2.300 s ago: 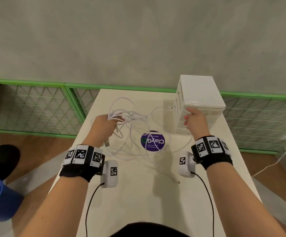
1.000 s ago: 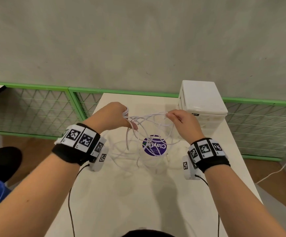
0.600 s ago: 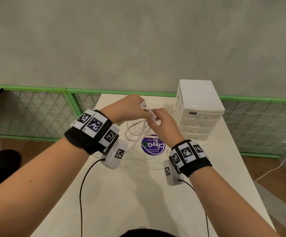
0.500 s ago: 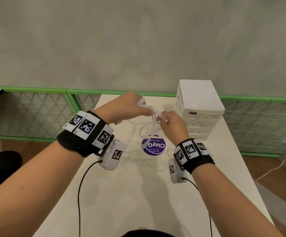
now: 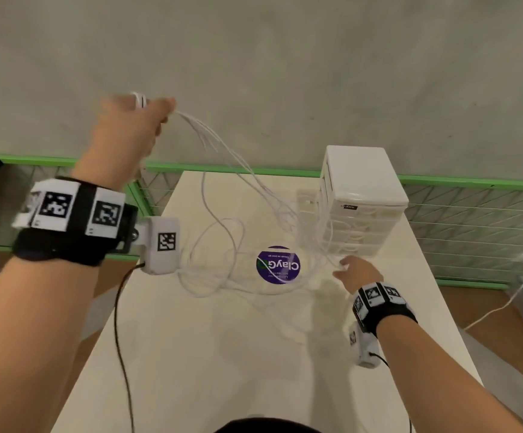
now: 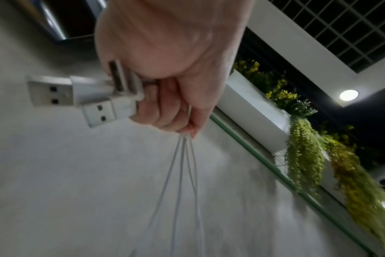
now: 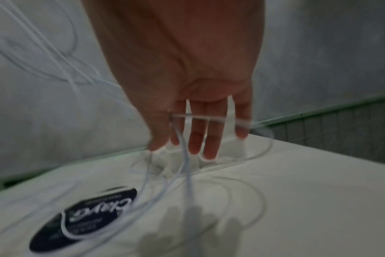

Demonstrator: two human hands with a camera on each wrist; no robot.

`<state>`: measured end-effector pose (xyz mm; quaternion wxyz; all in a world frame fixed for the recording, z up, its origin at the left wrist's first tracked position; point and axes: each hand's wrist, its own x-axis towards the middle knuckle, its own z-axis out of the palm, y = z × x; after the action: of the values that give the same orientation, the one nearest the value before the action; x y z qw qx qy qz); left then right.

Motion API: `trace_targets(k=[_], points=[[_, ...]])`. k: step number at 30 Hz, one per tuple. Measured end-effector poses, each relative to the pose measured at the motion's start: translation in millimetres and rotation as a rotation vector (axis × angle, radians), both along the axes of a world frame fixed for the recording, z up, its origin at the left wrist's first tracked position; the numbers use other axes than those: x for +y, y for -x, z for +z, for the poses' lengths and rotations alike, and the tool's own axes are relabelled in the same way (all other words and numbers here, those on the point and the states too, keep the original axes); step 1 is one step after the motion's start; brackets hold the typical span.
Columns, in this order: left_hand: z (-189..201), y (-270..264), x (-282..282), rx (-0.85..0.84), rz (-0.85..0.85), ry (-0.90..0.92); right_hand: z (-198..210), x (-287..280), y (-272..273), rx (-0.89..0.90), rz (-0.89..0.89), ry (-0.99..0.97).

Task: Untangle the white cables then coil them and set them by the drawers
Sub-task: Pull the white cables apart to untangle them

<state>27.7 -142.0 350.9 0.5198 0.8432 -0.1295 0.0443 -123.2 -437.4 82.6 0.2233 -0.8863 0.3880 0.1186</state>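
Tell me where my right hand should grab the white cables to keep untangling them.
Probably the taut strands running from the left hand down to the right hand. Pinch them from the drawer side, just above the loose loops on the table; the straight stretch shows which lines are already free.

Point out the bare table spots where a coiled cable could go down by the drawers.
Bare table right of the right hand, before the drawers; also the near half. Crowded: white cables around the purple sticker.

Left hand raised, right hand low
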Motion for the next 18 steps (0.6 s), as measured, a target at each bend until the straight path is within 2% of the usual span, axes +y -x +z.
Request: trace_targets(k=[2,4,7,11,13,15,18], points=[[-0.1,0.3,-0.4,0.014,-0.073,-0.038,-8.0,3.2,2.7,-0.013,0.021,-0.117],[-9.4,5.0,-12.3,0.038,-0.143,-0.093,4.8,17.4,-7.9,-0.118,0.092,-0.223],[-28.0,15.3,-34.1,0.071,-0.209,-0.163,54.1,44.1,-27.0,-0.355,0.237,-0.369],[-47.3,34.5,-57.8,0.085,-0.316,-0.259,118.8,84.0,-46.2,-0.757,0.366,-0.615],[-49.0,39.6,-65.1,0.055,-0.355,-0.253,130.6,98.2,-55.0,-0.882,0.424,-0.646],[-48.4,39.2,-65.2,0.031,-0.391,-0.275,135.6,101.4,-57.7,-0.995,0.39,-0.659],[-55.6,36.2,-55.8,0.084,-0.519,-0.541,136.2,85.5,-59.4,-1.137,0.309,-0.63]])
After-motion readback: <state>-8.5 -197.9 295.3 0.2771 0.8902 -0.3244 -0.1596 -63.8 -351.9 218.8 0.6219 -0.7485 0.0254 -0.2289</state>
